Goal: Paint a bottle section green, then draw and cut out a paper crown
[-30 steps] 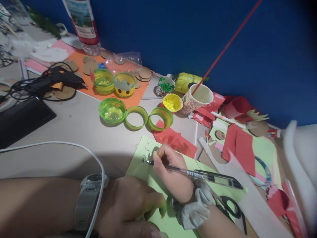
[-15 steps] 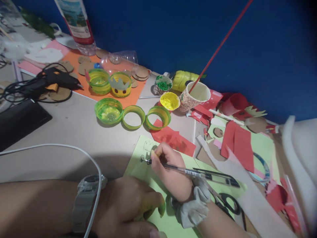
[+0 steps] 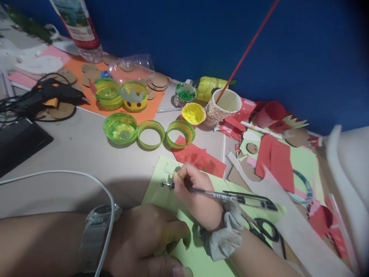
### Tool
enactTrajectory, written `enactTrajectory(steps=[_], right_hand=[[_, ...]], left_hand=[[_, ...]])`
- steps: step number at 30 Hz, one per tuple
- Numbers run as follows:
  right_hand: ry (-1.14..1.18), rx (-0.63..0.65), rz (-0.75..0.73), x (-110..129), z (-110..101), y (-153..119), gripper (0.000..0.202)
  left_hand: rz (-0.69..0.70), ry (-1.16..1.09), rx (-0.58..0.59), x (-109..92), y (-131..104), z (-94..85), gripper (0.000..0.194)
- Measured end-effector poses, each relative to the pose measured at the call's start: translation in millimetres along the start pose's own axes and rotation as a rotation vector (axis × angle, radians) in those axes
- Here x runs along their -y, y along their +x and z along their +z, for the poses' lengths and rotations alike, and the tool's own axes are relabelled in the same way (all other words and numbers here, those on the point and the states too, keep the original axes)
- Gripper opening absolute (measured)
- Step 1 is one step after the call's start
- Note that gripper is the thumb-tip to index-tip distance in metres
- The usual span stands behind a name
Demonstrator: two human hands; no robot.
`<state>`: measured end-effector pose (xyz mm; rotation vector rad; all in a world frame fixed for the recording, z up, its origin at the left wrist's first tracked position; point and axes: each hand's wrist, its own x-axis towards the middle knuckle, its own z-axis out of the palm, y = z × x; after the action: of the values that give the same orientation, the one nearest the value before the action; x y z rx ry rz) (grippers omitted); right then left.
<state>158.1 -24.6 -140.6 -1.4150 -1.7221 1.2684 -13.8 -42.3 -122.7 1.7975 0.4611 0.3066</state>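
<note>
My right hand [image 3: 198, 196], with a grey scrunchie [image 3: 226, 236] round its wrist, grips a clear-barrelled gel pen [image 3: 221, 196]. The pen's tip touches a small round scribble [image 3: 163, 183] on light green paper [image 3: 154, 196]. Above the scribble is a zigzag crown-like outline [image 3: 170, 167]. My left hand [image 3: 150, 238], wearing a watch [image 3: 98, 223], rests on the lower part of the sheet. Its fingers are bent, the thumb lies apart, and it holds nothing that I can see. Black-handled scissors [image 3: 265, 229] lie by my right wrist, partly hidden.
Yellow-green painted rings [image 3: 151, 145] and plastic cups [image 3: 120, 138] stand beyond the paper. Behind them are paint cups [image 3: 193, 122] and a paper cup [image 3: 211, 119] with a red stick. Paper scraps [image 3: 273, 161] crowd the right; a glue gun [image 3: 54, 92] lies left. A white cable [image 3: 72, 174] crosses my left wrist.
The view has shifted slightly, so most things sit a little further left. My right hand keeps the pen at the round scribble, and my left hand stays on the paper.
</note>
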Motion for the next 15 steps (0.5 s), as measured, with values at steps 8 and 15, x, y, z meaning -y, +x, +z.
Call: enactTrajectory(steps=[8,15], right_hand=[[0.002,-0.019,-0.012,0.4,-0.6,-0.1,0.024],[0.011,-0.050,-0.058,2.4,-0.4,0.6,0.022]], left_hand=[[-0.052,-0.026,0.070,-4.8,2.1,-2.9,0.040],[0.026,-0.040,0.033,-1.4,3.7,-2.1,0.029]])
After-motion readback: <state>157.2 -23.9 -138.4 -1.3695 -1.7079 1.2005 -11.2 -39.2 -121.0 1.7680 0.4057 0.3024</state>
